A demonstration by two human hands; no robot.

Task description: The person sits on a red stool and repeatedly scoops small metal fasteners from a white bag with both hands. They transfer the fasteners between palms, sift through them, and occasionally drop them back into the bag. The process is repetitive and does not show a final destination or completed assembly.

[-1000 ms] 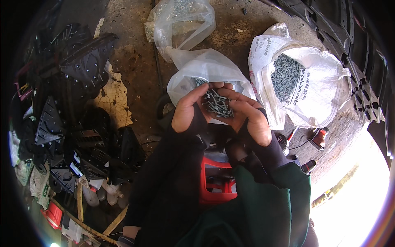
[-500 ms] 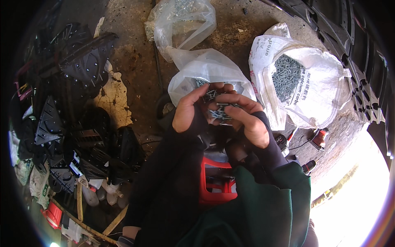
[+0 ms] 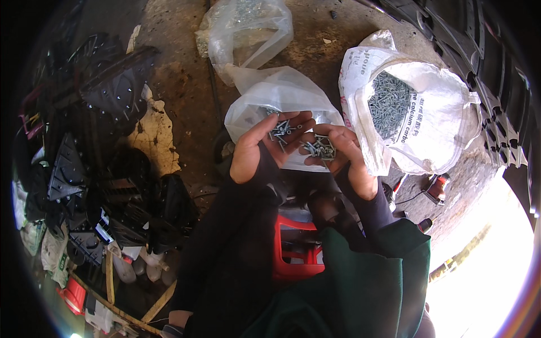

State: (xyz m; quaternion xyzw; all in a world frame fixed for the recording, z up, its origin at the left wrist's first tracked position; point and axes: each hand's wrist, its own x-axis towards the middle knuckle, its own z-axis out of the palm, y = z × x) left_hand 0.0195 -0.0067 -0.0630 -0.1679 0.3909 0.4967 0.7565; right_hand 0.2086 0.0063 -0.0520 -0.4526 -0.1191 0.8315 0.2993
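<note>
My left hand (image 3: 251, 151) is cupped palm up, with a small pile of silvery screws (image 3: 280, 130) lying on its palm and fingers. Beside it, my right hand (image 3: 355, 160) curls around another heap of screws (image 3: 319, 149), its thumb over them. Both hands are above the mouth of a clear plastic bag (image 3: 276, 84), in which a few screws show; its lower part is hidden by my hands. To the right stands an open white woven sack (image 3: 439, 124) with many grey screws (image 3: 389, 106) inside.
Another clear plastic bag (image 3: 248, 34) lies at the far side. Black plastic parts (image 3: 115, 84) are piled on the left, and more dark parts (image 3: 451, 34) are stacked at the far right. A red plastic stool (image 3: 282, 265) is below me. Power tools (image 3: 437, 188) lie near the sack.
My hands have moved slightly apart and opened out, so the screws in each palm show more. The left hand has turned further palm up.
</note>
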